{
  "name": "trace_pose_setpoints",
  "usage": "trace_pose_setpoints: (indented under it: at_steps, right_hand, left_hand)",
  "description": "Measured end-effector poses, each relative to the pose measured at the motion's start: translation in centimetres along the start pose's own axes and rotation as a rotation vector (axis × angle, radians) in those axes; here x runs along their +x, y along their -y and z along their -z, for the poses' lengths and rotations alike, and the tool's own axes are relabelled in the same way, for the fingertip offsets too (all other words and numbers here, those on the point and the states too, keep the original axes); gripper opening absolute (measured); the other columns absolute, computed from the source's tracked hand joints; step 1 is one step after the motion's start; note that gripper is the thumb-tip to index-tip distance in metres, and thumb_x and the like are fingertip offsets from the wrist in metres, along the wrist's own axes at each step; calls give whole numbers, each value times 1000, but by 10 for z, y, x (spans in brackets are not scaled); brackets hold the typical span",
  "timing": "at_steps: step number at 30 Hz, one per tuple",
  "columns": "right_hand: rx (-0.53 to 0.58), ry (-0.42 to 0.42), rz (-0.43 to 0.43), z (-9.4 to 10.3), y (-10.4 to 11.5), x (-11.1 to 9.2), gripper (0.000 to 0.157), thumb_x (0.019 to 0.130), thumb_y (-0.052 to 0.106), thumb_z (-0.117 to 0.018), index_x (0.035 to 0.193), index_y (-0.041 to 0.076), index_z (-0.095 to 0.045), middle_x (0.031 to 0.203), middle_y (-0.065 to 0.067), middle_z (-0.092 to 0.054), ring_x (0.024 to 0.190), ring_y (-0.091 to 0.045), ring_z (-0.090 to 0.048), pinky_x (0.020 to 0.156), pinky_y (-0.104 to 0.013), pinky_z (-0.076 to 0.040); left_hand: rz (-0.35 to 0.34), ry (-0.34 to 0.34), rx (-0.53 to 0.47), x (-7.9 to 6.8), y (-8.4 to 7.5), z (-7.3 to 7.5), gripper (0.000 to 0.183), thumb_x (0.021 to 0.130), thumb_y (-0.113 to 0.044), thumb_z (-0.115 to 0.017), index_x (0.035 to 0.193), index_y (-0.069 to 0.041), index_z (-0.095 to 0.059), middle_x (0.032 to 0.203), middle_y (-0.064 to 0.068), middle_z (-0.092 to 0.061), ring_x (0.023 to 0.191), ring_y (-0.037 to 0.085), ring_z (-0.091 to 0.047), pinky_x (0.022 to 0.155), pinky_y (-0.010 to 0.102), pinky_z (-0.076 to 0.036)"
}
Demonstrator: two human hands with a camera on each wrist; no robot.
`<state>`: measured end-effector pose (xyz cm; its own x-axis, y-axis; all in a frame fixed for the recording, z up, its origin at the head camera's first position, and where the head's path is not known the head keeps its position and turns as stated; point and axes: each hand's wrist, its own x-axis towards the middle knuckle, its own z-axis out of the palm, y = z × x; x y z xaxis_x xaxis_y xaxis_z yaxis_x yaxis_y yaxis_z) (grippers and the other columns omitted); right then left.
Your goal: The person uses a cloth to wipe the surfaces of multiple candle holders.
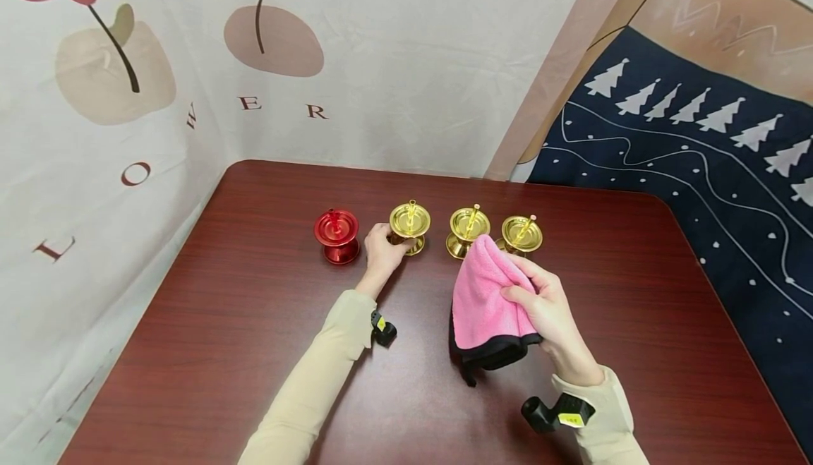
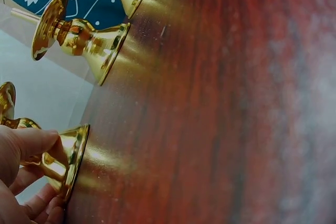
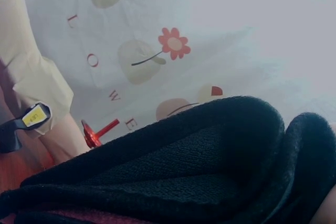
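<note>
Your left hand [image 1: 384, 248] is partly closed, its thumb and fingers curled round the flared foot of a gold candlestick [image 1: 409, 221]. That candlestick stands upright toward the desk's far edge, its foot meeting the surface. Your right hand [image 1: 547, 308] pinches a folded pink cloth [image 1: 490, 296] between thumb and fingers. The cloth hangs toward the desk's near edge, its black trim and black underside showing at the bottom.

Just beyond the cloth you have a middle gold candlestick [image 1: 470, 223] and a rightmost gold candlestick [image 1: 522, 234], the latter closest of the row to the desk's far right corner. The cloth partly hides both in the head view, and you cannot tell whether it touches them. On the other side, just left of your left hand, a red candlestick [image 1: 336, 232] stands closest to the far left corner.

You wear a small black camera on each wrist. Past the far edge of the reddish-brown desk [image 1: 222, 288] hangs a pale flower-print curtain [image 1: 413, 63]; past its right edge is navy fabric [image 1: 641, 147] with white trees.
</note>
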<state>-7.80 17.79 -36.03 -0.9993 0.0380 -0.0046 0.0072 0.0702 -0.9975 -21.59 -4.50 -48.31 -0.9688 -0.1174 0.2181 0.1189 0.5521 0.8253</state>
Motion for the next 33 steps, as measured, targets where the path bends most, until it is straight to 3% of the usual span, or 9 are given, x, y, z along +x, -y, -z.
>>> trace_pose_setpoints:
  at_steps: [5,11,19,26,33]
  right_hand:
    - [9,-1,2,0,0,0,47,77,-12,-59,106,24,-69,100,14,-66,87,-9,-59,74,-20,-50]
    - [33,7,6,0,0,-1,48,77,-12,-59,105,26,-69,101,12,-66,86,-10,-60,73,-20,-50]
    - [24,1,12,2,0,0,48,78,-11,-59,105,27,-69,101,12,-66,85,-10,-59,73,-20,-50]
    - [18,0,0,1,1,-1,46,78,-10,-59,106,26,-69,100,13,-66,85,-10,-59,72,-21,-50]
    - [17,1,1,2,0,0,46,78,-11,-59,107,24,-69,100,12,-66,84,-10,-59,72,-21,-50]
  left_hand:
    - [61,28,-26,-1,-1,4,39,66,-14,-83,97,2,-67,97,17,-64,96,32,-57,89,44,-38]
    - [133,40,-88,-12,-9,19,42,67,-11,-80,104,3,-65,101,19,-64,98,33,-57,89,43,-41]
    - [146,61,-132,-30,-15,47,31,70,-10,-77,99,1,-69,99,15,-69,89,31,-64,82,40,-49]
    - [145,72,-160,-43,-9,63,28,71,-7,-77,96,2,-69,96,17,-69,86,32,-65,82,41,-49]
    - [162,23,-144,-49,0,80,26,72,-5,-77,95,3,-68,92,18,-69,84,30,-66,79,38,-50]
